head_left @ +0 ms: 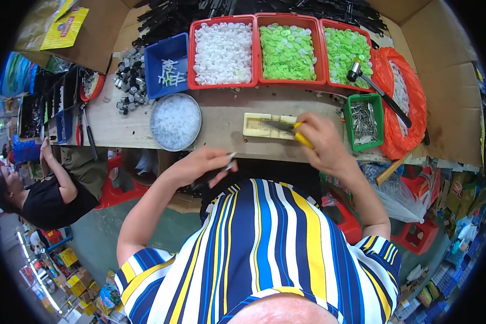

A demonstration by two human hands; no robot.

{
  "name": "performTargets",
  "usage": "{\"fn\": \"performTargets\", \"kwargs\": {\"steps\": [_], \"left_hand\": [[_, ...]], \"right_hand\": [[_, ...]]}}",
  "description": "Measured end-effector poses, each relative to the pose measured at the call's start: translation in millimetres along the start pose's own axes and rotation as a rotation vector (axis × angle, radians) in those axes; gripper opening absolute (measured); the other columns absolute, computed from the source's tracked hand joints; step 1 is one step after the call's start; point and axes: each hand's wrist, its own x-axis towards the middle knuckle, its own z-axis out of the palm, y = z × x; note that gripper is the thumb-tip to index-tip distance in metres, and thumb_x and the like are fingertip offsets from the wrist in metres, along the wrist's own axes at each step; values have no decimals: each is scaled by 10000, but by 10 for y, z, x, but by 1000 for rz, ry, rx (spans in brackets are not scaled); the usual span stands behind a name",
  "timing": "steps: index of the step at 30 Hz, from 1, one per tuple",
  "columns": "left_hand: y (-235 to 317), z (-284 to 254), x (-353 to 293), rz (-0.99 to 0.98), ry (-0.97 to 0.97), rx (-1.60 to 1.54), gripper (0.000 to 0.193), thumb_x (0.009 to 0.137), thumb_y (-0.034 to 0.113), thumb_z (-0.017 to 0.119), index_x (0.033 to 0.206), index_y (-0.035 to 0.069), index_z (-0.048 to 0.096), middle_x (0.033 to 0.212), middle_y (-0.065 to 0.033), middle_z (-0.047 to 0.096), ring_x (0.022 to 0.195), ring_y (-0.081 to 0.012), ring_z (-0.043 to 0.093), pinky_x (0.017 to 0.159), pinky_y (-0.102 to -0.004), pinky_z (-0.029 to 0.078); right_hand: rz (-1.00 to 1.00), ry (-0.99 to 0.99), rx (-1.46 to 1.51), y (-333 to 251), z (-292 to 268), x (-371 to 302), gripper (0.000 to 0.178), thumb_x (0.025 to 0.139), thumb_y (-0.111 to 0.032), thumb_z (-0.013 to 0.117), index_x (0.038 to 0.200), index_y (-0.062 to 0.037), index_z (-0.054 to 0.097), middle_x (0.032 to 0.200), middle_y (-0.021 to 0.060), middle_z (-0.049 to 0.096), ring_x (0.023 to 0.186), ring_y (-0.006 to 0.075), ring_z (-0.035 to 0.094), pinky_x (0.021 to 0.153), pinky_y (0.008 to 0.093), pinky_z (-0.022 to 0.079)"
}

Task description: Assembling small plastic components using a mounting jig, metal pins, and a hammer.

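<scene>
My right hand (326, 144) is closed round a yellow-handled tool (303, 138) with a dark, narrow tip; whether it is pliers or scissors I cannot tell. Its tip reaches over a cream-coloured rectangular block (254, 125) with recesses, lying on the workbench (221, 116). Near the bench's front edge, my left hand (200, 164) pinches a small whitish piece (231, 156) between thumb and fingers. Left of the block stands a round metal bowl (155, 131) of translucent white plastic pieces. A green bin (356, 146) of small metal pins sits right of my right hand.
Red bins of white caps (224, 54) and green caps (289, 51) line the back, beside a blue bin (152, 62). A hammer (380, 92) leans across an orange bag (416, 102). Black parts (216, 8) lie behind. Another person (51, 191) sits at the left.
</scene>
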Motion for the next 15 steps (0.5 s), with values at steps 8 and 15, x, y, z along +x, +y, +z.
{"fn": "performTargets", "kwargs": {"steps": [8,15], "left_hand": [[-385,-253,-395,97,296,739,339,960,285,604,1113,-8,683,983,-201,697,904,-289,681,824,-379,511],[1122,-381,344,668,586,1037,207,886,168,677,965,-22,701,873,-185,683,743,-285,652,679,-349,509]], "right_hand": [[239,38,-376,440,50,95,240,760,-49,619,994,-12,580,1085,156,539,1055,334,539,823,465,453],[265,19,-460,452,99,90,311,792,-89,649,1080,-26,550,1162,152,515,1132,337,505,931,488,426]]}}
